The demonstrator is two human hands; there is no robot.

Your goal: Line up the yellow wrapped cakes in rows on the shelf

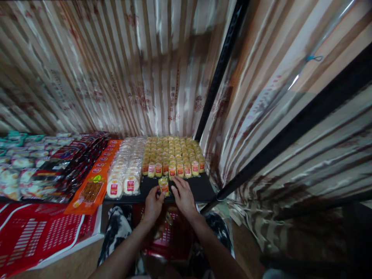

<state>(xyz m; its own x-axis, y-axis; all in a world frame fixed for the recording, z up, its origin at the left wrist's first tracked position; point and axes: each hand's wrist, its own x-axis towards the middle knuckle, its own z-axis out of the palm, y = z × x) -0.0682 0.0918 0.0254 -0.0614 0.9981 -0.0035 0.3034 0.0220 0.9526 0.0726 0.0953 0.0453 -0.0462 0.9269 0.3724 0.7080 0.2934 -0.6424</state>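
Note:
My left hand (153, 205) is closed on a small yellow wrapped snack cake (164, 186) with a red label, held by its left edge over the front of the black shelf (151, 183). My right hand (184, 197) lies just right of it, fingers stretched forward and apart, the fingertips close to the front row of yellow packets (179, 169). Whether they touch those packets is hard to tell. Behind both hands, many of the same wrapped cakes stand in tight rows. Below, a red basket (167, 252) with a few loose packets sits between my knees.
Left of the yellow rows are clear-wrapped round white cakes (131, 185), an orange snack bag (92, 190) overhanging the edge, and dark packets (71, 155). Another red basket (37, 232) is at lower left. Black posts (222, 69) and striped sheeting (162, 69) stand behind and right.

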